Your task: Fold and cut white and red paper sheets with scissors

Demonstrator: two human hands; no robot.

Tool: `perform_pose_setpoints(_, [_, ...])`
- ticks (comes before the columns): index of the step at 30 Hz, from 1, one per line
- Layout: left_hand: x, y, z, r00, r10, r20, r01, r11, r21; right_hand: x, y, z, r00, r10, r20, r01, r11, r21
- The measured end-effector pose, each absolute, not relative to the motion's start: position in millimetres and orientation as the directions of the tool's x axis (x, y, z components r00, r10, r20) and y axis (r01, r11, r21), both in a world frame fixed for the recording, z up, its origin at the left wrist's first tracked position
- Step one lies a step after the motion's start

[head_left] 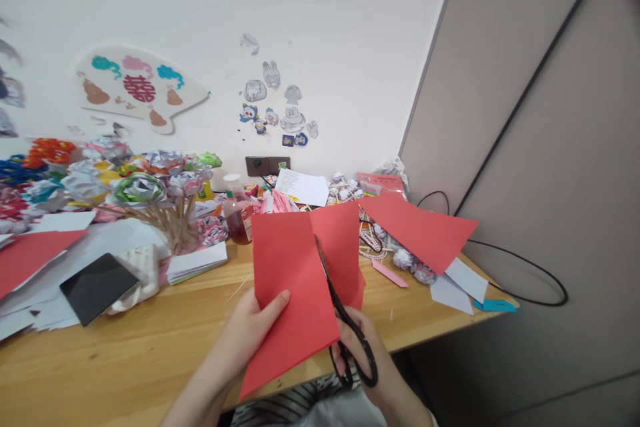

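A sheet of red paper [290,273] is held upright above the front edge of the table. My left hand [257,320] grips its left side, thumb on the near face and the other fingers hidden behind. In my right hand [363,340] is a pair of black-handled scissors [367,357], fingers through the loops. The blades run upward into a cut in the paper, and their tips show near the top of it. The part right of the cut stands folded slightly away. How far apart the blades are is hard to see.
A wooden table [145,353] holds paper flowers [140,188], a bottle [237,217], a black tablet-like device [99,287] and a stack of white paper [197,262]. Another red sheet [425,227] lies over clutter at right, near white paper pieces [453,292]. A black cable [545,260] hangs off the right side.
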State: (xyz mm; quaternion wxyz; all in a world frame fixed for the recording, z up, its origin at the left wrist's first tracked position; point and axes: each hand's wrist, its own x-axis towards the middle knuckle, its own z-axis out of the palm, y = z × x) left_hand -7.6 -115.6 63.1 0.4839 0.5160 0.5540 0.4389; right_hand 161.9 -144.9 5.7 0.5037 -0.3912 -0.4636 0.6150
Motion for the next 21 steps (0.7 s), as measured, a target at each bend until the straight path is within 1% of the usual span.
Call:
perform_pose_setpoints(6, [-4.5,-116.3,64.7,0.005,0.997,-0.080,0.105,0.079,0.991,158.8,-145.2,3.3,-0.135,0.990,-0.045,-0.216,-0.074,-0.973])
perform_pose_setpoints(13, [-2.5,-118.1,72.1,-0.020,0.990,-0.138,0.106,0.139,0.985,161.2,-143.8,-1.8,-0.118,0.992,-0.035,-0.171,-0.055,-0.984])
perform_pose_setpoints(17, [-4.5,-115.8,71.7,-0.020,0.991,-0.133,0.102,0.135,0.986,165.4,-144.1,2.4,-0.171,0.985,-0.026,-0.219,-0.063,-0.974])
perform_pose_setpoints(21, [-7.0,-113.4,63.9,0.050,0.987,-0.155,0.071,0.151,0.986,168.6,-141.9,2.3,-0.212,0.977,0.000,-0.299,-0.064,-0.952])
